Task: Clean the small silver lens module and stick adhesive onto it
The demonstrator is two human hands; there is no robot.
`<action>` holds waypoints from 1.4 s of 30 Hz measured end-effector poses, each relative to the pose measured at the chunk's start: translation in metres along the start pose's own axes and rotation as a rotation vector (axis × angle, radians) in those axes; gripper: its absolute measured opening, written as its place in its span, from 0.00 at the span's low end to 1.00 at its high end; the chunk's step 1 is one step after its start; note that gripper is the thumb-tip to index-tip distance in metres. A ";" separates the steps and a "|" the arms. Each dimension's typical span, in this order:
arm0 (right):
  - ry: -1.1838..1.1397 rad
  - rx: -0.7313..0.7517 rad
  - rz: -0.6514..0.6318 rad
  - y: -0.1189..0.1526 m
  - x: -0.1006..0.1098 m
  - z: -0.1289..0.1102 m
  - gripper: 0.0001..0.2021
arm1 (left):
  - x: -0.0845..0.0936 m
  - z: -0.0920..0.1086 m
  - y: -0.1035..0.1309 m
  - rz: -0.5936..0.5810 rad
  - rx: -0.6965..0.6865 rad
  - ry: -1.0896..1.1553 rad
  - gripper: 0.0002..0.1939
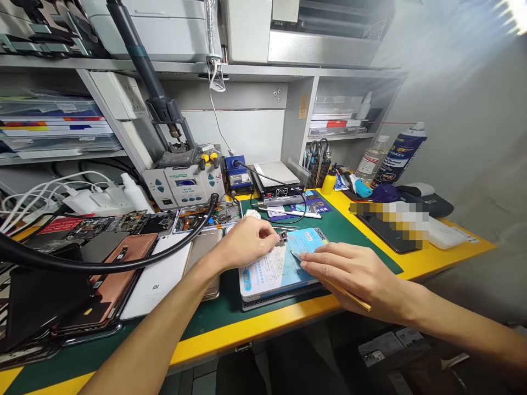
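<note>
My left hand (253, 238) is closed, its fingertips pinching a small dark part (283, 237) with what looks like a round lens. That part is at the top of a white and blue printed box (263, 277). In my right hand (354, 271) is a slim gold-handled tool (352, 298), gripped like a pen. Its thin tip points at the box's top, just right of the small part; whether it touches is too fine to tell. Under the box lies a dark perforated plate (249, 306), on the green mat (216, 312).
Phones and phone shells, including a white phone (158, 274), crowd the left, crossed by a thick black hose (135, 267). Behind stand a grey soldering or hot-air station (185, 186) and a parts tray (230, 211). A dark phone (382, 227) and a spray can (399, 153) are right.
</note>
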State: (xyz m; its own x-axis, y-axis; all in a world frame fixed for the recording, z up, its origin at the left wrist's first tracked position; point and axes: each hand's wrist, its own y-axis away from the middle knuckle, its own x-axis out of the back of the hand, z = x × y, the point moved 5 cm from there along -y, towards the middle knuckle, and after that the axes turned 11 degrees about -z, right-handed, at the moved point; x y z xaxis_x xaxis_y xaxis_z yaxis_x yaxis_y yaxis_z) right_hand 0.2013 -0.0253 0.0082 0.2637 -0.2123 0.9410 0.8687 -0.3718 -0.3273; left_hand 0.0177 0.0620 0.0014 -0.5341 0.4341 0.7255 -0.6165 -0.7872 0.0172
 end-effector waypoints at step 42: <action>-1.603 -0.999 0.128 0.027 -0.024 0.053 0.15 | 0.001 0.004 0.003 -0.036 -0.015 -0.030 0.14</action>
State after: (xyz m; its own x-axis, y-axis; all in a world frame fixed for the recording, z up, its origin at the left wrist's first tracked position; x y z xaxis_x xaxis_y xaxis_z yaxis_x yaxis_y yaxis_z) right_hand 0.2406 0.0173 -0.0186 0.8972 0.4297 -0.1014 0.4413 -0.8652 0.2382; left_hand 0.0176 0.0583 0.0052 -0.4941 0.4483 0.7449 -0.6435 -0.7647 0.0334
